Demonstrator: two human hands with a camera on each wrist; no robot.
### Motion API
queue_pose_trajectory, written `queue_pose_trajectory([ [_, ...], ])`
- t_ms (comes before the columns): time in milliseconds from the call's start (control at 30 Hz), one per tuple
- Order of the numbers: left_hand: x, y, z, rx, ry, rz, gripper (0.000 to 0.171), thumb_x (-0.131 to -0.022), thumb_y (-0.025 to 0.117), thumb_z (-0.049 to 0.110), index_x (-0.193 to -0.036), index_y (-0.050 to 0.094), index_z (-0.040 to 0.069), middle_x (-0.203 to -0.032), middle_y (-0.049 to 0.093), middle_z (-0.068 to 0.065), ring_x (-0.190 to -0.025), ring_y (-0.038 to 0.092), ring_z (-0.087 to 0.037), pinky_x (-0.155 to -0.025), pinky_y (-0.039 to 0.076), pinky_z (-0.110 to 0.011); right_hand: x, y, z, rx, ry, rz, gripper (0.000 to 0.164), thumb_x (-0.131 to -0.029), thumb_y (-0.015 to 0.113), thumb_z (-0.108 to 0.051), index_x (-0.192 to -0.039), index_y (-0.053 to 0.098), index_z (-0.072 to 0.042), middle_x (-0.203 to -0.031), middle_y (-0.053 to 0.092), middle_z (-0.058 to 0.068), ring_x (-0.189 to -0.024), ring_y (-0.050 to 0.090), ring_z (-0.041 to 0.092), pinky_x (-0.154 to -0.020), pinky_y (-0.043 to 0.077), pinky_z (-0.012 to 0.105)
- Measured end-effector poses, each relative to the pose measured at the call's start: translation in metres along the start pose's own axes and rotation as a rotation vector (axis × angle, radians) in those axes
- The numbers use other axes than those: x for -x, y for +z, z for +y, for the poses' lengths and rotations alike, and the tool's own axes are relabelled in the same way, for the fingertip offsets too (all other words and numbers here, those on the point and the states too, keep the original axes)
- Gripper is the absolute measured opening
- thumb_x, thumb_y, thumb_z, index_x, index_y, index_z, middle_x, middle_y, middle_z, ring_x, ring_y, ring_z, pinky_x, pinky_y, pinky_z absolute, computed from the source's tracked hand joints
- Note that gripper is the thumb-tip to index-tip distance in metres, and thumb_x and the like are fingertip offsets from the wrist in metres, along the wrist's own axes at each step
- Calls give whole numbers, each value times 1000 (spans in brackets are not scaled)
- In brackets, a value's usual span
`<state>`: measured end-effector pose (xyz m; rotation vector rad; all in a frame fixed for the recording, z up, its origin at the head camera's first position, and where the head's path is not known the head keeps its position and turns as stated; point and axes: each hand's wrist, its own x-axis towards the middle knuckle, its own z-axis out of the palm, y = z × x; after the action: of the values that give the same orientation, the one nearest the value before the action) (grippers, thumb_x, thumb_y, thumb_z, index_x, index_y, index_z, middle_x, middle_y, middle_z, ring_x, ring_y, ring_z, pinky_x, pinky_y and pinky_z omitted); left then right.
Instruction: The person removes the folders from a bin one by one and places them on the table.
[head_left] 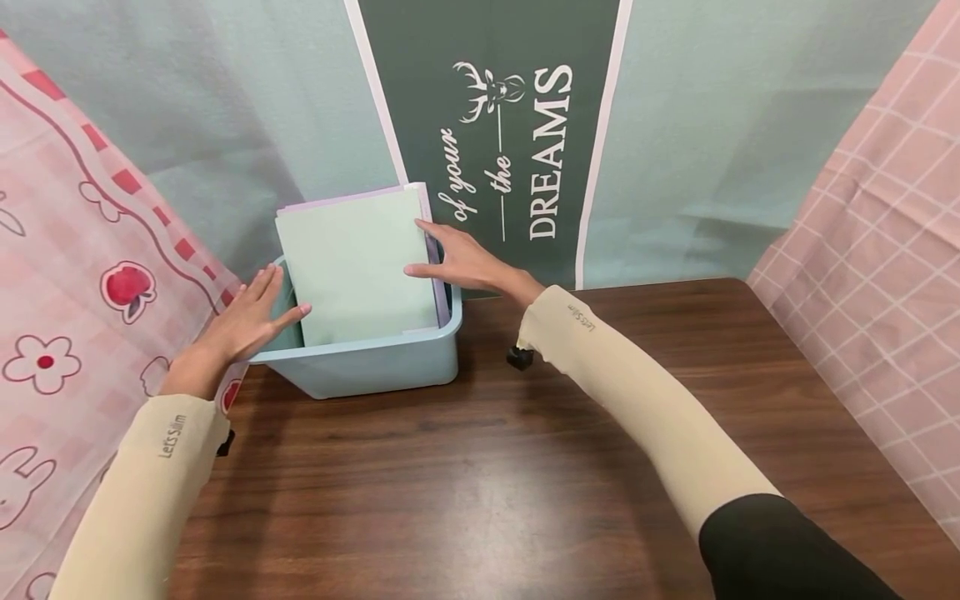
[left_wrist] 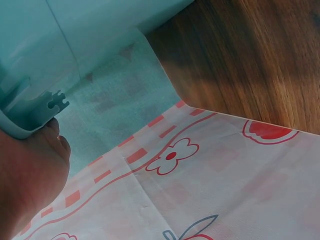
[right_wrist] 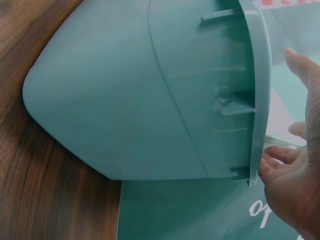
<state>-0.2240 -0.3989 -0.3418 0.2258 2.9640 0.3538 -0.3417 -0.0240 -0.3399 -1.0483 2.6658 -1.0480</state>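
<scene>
A light blue plastic bin (head_left: 367, 371) stands at the back left of the table. Upright in it, leaning a little, is a stack of flat sheets or folders: a pale green one (head_left: 356, 267) in front, purple ones (head_left: 442, 304) behind. My left hand (head_left: 251, 312) lies at the bin's left rim, fingers extended and thumb apart over the inside. At the stack's right edge my right hand (head_left: 461, 254) has thumb and forefinger spread. Its other fingers are close to the bin's rim (right_wrist: 262, 95) in the right wrist view; whether they touch it I cannot tell.
The dark brown wooden table (head_left: 465, 483) extends in front and to the right. A pink patterned cloth (head_left: 82, 275) hangs at the left, a pink checked one (head_left: 877, 217) at the right. Behind the bin hangs a green-grey cloth (head_left: 675, 150) with printed words.
</scene>
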Motion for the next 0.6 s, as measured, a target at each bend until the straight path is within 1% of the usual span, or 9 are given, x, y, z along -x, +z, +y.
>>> queue_pose_trajectory([
  [167,0,0,0,-8,-1,-2,99,-109,38,63,-165,-13,0,-174,-18,-22,-162,-10,-44,-129,-5,-62,-2,2,-2,-39,14,15,96,-95,69,-58,-170,25,-18,-173,30,10,-160,29,26,-129,28,49],
  [300,1,-1,1,3,0,-6,99,-109,37,64,-165,-14,1,-174,-19,-21,-162,-12,-43,-129,-7,-62,-3,3,-3,-92,9,30,95,-95,71,-56,-170,27,-18,-172,33,10,-158,32,25,-128,30,48],
  [400,1,-1,1,8,1,-7,99,-109,37,64,-165,-14,1,-174,-19,-21,-162,-13,-43,-129,-7,-62,-4,4,-6,-137,5,36,93,-95,72,-53,-169,28,-18,-170,35,10,-154,38,25,-125,35,47],
  [500,2,-1,1,7,3,-5,98,-109,37,63,-165,-13,0,-174,-19,-22,-162,-12,-43,-129,-6,-62,-5,5,-9,-195,8,43,92,-95,73,-50,-169,30,-17,-168,36,14,-150,46,26,-121,41,44],
  [600,2,-1,2,7,1,-6,98,-109,38,63,-165,-14,1,-174,-19,-21,-162,-13,-43,-129,-6,-62,-7,6,-11,-276,19,49,91,-95,76,-47,-168,31,-17,-165,34,17,-146,51,28,-116,47,40],
])
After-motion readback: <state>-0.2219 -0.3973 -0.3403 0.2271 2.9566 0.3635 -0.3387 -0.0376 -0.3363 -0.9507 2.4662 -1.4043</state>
